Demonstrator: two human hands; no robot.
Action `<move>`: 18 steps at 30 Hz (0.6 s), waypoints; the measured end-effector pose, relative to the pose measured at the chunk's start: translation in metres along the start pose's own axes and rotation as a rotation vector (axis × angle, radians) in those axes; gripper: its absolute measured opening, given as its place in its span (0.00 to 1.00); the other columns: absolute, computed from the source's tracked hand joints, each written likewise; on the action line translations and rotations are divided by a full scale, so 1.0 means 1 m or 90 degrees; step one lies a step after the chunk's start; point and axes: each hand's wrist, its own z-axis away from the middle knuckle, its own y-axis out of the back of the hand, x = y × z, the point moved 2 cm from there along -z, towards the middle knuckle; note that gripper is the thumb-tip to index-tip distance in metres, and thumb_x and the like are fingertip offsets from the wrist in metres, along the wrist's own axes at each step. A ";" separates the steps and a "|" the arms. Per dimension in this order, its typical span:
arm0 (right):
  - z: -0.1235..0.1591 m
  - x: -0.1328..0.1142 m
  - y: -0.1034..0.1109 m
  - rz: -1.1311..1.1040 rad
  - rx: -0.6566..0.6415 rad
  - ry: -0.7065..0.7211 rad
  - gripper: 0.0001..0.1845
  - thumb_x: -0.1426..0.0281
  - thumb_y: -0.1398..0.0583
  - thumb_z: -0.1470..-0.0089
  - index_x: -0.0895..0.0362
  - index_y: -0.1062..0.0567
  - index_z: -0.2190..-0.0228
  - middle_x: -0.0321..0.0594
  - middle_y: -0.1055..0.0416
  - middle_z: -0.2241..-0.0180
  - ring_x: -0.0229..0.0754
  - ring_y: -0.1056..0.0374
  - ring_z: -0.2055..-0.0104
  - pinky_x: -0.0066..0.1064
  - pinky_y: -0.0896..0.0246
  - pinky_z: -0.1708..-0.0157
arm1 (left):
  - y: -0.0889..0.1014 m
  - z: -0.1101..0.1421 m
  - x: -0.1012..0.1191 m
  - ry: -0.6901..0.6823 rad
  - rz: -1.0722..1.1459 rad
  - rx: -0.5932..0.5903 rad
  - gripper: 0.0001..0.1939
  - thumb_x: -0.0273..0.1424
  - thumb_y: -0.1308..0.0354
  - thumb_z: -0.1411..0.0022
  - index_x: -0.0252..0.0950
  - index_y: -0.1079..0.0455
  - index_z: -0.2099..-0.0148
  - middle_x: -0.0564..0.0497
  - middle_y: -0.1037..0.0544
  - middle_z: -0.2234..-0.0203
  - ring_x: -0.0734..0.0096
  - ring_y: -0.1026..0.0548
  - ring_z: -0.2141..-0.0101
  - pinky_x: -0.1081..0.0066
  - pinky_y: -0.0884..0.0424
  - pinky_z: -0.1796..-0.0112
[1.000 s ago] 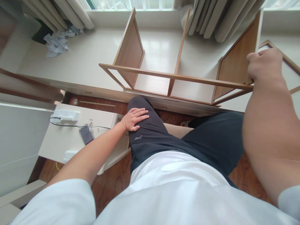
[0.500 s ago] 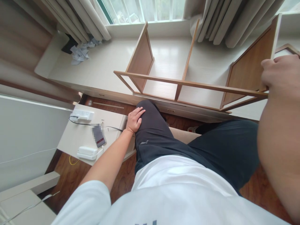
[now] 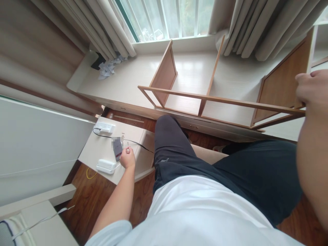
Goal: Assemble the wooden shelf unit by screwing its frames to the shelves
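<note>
A brown wooden shelf frame (image 3: 189,96) with upright panels stands on the pale window ledge. At the far right my right hand (image 3: 311,87) is closed around its end, near the top of the end panel (image 3: 283,80). My left hand (image 3: 127,158) is over the small white bedside table (image 3: 130,131), fingers curled and pinched together. Whatever lies between those fingertips is too small to make out. Beside it a phone (image 3: 118,150), partly blurred out, rests on the tabletop. Tiny metal pieces (image 3: 122,135) lie just beyond the hand.
A white power strip (image 3: 104,128) with a black cable and a white box-shaped device (image 3: 106,166) share the bedside table. Crumpled paper (image 3: 106,70) lies at the ledge's left end. Curtains (image 3: 256,27) hang beside the window. My legs (image 3: 176,140) are below the frame.
My left hand has left my knee, moved left to the bedside table and closed its fingers. My right hand keeps its hold on the frame. The camera view has shifted slightly.
</note>
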 end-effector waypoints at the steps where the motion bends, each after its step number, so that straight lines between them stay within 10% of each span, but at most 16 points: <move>1: 0.000 0.000 -0.001 0.002 -0.002 -0.002 0.21 0.64 0.46 0.41 0.59 0.18 0.55 0.59 0.24 0.60 0.41 0.52 0.78 0.42 0.49 0.70 | 0.004 -0.009 0.001 0.014 -0.014 0.005 0.17 0.40 0.48 0.31 0.38 0.24 0.49 0.45 0.20 0.63 0.58 0.23 0.59 0.64 0.30 0.56; 18: -0.009 -0.002 -0.008 -0.027 -0.013 0.045 0.14 0.61 0.46 0.38 0.56 0.27 0.67 0.55 0.27 0.62 0.48 0.38 0.64 0.39 0.46 0.62 | 0.012 -0.057 0.015 0.073 -0.152 -0.120 0.21 0.41 0.49 0.32 0.40 0.24 0.43 0.35 0.24 0.47 0.42 0.24 0.50 0.48 0.27 0.54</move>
